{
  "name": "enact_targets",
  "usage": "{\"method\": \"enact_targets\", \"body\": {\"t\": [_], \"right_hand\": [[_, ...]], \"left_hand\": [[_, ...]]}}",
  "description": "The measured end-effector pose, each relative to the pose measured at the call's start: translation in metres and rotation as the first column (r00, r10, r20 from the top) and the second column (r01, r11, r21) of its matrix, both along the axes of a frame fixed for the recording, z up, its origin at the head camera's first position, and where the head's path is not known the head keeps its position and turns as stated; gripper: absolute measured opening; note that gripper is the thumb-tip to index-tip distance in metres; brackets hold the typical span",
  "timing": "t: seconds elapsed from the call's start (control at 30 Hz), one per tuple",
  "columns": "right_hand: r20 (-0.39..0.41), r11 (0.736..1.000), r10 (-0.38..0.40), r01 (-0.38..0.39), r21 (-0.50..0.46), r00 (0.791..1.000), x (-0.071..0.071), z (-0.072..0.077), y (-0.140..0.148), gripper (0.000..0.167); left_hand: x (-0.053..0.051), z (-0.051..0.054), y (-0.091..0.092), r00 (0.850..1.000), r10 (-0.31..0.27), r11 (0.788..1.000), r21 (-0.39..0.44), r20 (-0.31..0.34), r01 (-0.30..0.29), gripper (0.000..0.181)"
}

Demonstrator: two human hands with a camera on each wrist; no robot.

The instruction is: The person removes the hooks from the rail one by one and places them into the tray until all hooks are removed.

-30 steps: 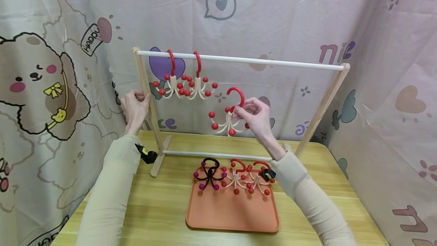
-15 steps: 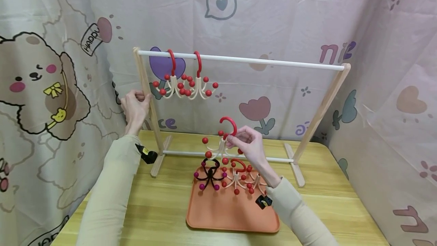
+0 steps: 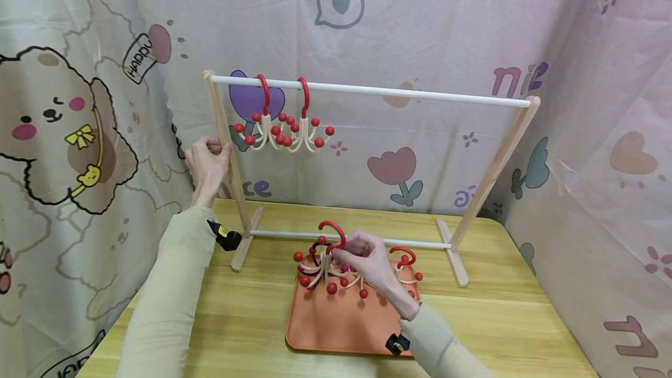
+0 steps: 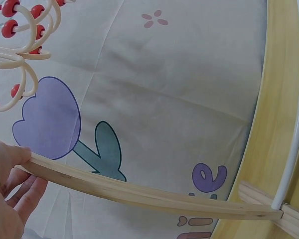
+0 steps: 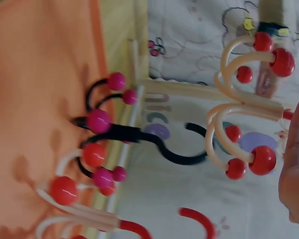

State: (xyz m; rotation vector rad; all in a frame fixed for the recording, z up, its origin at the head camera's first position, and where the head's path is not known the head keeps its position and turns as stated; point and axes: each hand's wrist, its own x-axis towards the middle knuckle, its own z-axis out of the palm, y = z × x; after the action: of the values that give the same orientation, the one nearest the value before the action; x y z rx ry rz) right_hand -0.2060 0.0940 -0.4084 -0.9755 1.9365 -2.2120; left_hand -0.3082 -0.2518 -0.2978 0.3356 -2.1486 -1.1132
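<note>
My left hand (image 3: 207,165) pinches the left wooden upright (image 4: 114,190) of a small rack, thumb on one side and fingers on the other. Between the fingertips of my right hand (image 3: 370,258) is a cream octopus hanger (image 3: 326,260) with a red hook and red ball tips. It is held upright above the back of the orange tray (image 3: 343,334). Behind it, partly hidden in the head view, a black octopus hanger (image 5: 127,133) with magenta tips lies on the tray. Two cream hangers (image 3: 266,127) with red hooks hang from the white top rod (image 3: 409,93) near its left end.
On the tray's right side lies another red-hooked hanger (image 3: 404,255), with one more largely behind my right hand. The rack's lower white rod (image 3: 409,243) runs just behind the tray. A printed curtain (image 3: 446,28) encloses the wooden table (image 3: 247,319).
My right hand has come down and to the left with its hanger, from below the top rod to over the tray. My left hand keeps its place on the upright.
</note>
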Motion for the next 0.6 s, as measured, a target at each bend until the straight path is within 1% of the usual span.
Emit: {"method": "enact_targets", "body": {"t": [0.13, 0.27, 0.33, 0.37, 0.4, 0.47, 0.53, 0.6], "right_hand": [[-0.036, 0.998, 0.031, -0.029, 0.051, 0.999, 0.005, -0.014, -0.003, 0.014], [-0.034, 0.994, 0.093, -0.091, 0.053, 0.995, 0.008, -0.03, -0.006, 0.015], [-0.021, 0.991, 0.131, -0.13, 0.042, 0.991, 0.009, -0.039, -0.007, 0.016], [-0.001, 0.988, 0.148, -0.148, 0.04, 0.989, 0.01, -0.042, -0.008, 0.017], [-0.005, 0.985, 0.168, -0.168, 0.038, 0.986, 0.01, -0.046, -0.008, 0.017], [0.023, 0.978, 0.205, -0.205, 0.038, 0.979, 0.01, -0.052, -0.008, 0.018], [0.054, 0.972, 0.224, -0.227, 0.052, 0.973, 0.011, -0.057, -0.008, 0.019], [0.059, 0.967, 0.242, -0.245, 0.063, 0.969, 0.011, -0.061, -0.008, 0.019]], "left_hand": [[0.0, 0.0, 0.0, 1.0, -0.006, 1.0, -0.001, -0.008, 0.006, 0.032], [0.0, 0.0, 0.0, 1.0, -0.009, 1.0, -0.002, -0.009, 0.009, 0.032], [0.0, 0.001, 0.0, 1.0, -0.012, 1.0, 0.005, -0.008, 0.012, 0.032], [0.0, 0.001, 0.001, 1.0, -0.011, 1.0, 0.006, -0.006, 0.011, 0.032], [0.0, 0.0, 0.0, 1.0, -0.01, 1.0, 0.006, -0.005, 0.01, 0.032], [0.0, 0.0, 0.001, 1.0, -0.008, 1.0, 0.009, -0.01, 0.008, 0.032], [0.0, 0.0, 0.001, 1.0, -0.005, 1.0, 0.006, -0.016, 0.005, 0.032], [0.0, 0.0, 0.0, 1.0, -0.004, 1.0, 0.004, -0.019, 0.004, 0.032]]}}
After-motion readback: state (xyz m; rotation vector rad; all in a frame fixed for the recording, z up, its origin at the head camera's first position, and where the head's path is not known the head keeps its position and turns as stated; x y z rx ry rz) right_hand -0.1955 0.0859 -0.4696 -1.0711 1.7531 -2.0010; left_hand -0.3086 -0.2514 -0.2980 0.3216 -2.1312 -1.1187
